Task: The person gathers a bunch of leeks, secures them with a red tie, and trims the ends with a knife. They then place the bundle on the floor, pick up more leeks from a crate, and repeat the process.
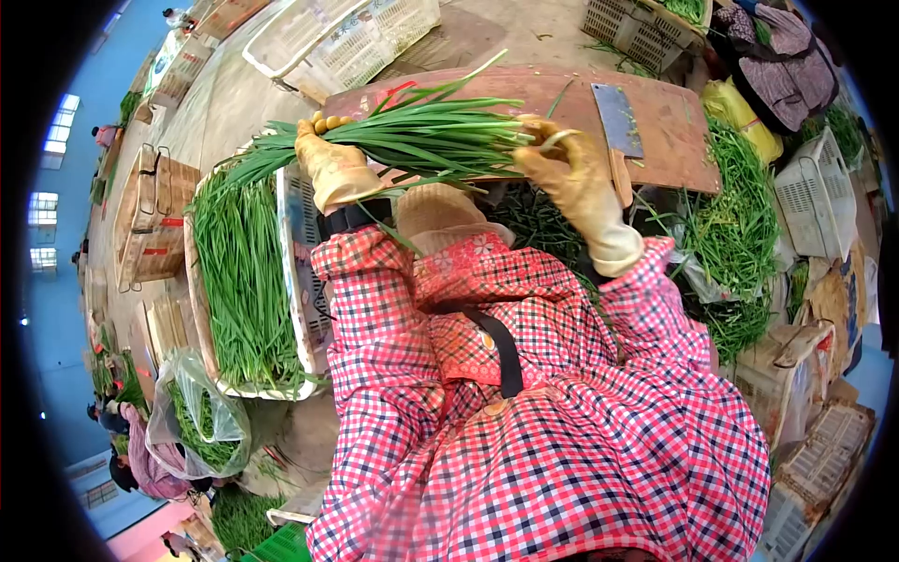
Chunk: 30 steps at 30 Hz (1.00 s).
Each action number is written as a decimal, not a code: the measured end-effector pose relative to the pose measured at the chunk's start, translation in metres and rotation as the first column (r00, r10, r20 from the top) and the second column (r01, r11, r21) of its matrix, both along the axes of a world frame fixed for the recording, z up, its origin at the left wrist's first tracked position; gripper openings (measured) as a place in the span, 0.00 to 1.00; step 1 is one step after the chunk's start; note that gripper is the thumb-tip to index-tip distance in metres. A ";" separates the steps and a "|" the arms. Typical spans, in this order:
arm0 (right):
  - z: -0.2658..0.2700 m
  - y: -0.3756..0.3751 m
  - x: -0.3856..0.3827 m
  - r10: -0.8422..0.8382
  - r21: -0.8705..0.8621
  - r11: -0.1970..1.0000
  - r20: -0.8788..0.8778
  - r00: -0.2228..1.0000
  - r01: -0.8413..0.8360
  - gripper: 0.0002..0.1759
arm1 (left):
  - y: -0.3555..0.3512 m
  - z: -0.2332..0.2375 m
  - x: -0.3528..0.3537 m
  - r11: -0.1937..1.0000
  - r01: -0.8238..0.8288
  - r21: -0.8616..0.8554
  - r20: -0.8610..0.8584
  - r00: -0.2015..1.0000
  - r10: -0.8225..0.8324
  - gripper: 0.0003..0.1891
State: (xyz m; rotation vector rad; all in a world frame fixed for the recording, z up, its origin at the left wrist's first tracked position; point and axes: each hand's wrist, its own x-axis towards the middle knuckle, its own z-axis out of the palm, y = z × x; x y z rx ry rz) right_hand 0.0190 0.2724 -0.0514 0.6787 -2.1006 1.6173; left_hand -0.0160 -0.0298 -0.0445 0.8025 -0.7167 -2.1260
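Observation:
A bundle of garlic chives [421, 136] lies sideways across my view, leafy tips to the left and pale stem ends to the right. My left hand [337, 164], in a yellowish rubber glove, is wrapped round its leafy part. At the stem ends, my gloved right hand [576, 178] has its fingers curled in a pinch on pale stems. Behind the bundle is a reddish-brown board [524, 89]. A cleaver [616, 117] lies flat on the board just beyond my right hand, its wooden handle pointing towards me.
A white crate [298, 281] packed with long garlic chives [243, 290] stands at my left. Loose green trimmings [735, 215] are heaped at my right. Around me are a clear plastic bag [201, 421], a white crate [346, 42], a wooden box [154, 220] and a yellow sack [744, 117].

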 end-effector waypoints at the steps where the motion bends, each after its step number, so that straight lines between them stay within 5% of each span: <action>1: -0.010 -0.004 -0.009 0.005 0.013 1.000 -0.064 0.998 -0.004 0.13 | 0.008 0.002 0.001 1.000 -0.007 -0.022 0.034 0.999 0.008 0.14; 4: -0.013 -0.006 -0.018 -0.006 0.049 0.999 -0.107 0.994 0.012 0.14 | 0.004 -0.012 -0.005 0.995 0.027 -0.099 -0.031 0.999 -0.030 0.13; 6: -0.012 -0.002 -0.021 -0.002 0.126 0.992 -0.139 0.990 0.020 0.13 | 0.004 -0.007 -0.005 0.999 0.044 -0.003 -0.056 0.997 -0.044 0.12; 12: 0.007 0.014 -0.010 -0.050 0.355 0.928 -0.194 0.980 0.118 0.10 | -0.001 -0.028 -0.014 0.993 0.082 -0.086 0.045 0.996 -0.078 0.16; 13: -0.014 0.023 -0.022 -0.005 0.358 0.901 -0.556 0.831 0.245 0.11 | 0.004 -0.030 -0.013 0.993 0.084 -0.079 0.031 0.996 -0.082 0.16; 16: -0.020 0.064 -0.010 -0.081 0.229 0.972 0.152 0.985 0.044 0.12 | -0.006 -0.039 -0.016 0.994 0.072 0.080 -0.059 0.996 -0.068 0.15; 17: -0.043 0.074 -0.007 -0.222 0.257 0.949 0.131 0.966 0.183 0.14 | -0.017 -0.045 -0.018 0.986 0.079 0.147 -0.108 0.992 -0.063 0.14; 20: -0.049 0.070 0.003 -0.050 0.185 0.982 0.090 0.995 0.033 0.13 | -0.021 -0.044 -0.017 0.994 0.079 0.081 -0.067 0.995 -0.073 0.12; 21: -0.031 0.057 0.019 0.011 -0.046 0.999 0.423 0.906 0.009 0.11 | -0.019 -0.042 -0.010 0.994 0.105 0.034 -0.055 0.993 -0.103 0.12; 22: -0.018 0.047 0.025 0.101 -0.171 0.985 0.531 0.841 -0.010 0.13 | -0.017 -0.040 -0.003 0.991 0.130 -0.013 -0.041 0.991 -0.131 0.11; 23: -0.011 0.035 0.027 0.138 -0.219 0.975 0.462 0.876 -0.038 0.18 | -0.018 -0.046 0.001 0.976 0.189 -0.109 0.013 0.982 -0.189 0.11; 25: -0.015 0.027 0.021 0.036 0.087 0.993 0.455 0.890 -0.084 0.26 | -0.017 -0.057 0.018 0.775 0.366 -0.515 0.296 0.925 -0.240 0.12; 26: -0.018 0.021 0.019 0.153 -0.007 0.986 0.458 0.876 -0.169 0.26 | -0.015 -0.059 0.019 0.677 0.405 -0.615 0.364 0.907 -0.213 0.13; 28: -0.011 0.013 0.015 0.418 -0.287 0.907 0.516 0.747 -0.308 0.21 | -0.022 -0.062 0.016 0.793 0.403 -0.456 0.314 0.907 -0.280 0.17; 29: -0.009 0.013 0.011 0.396 -0.320 0.914 0.571 0.719 -0.249 0.23 | -0.026 -0.081 0.006 0.534 0.200 -0.822 0.247 0.969 0.016 0.14; 30: -0.014 0.012 0.009 0.396 -0.361 0.911 0.629 0.669 -0.200 0.25 | -0.055 -0.082 -0.009 0.941 0.309 -0.136 0.053 0.951 -0.305 0.11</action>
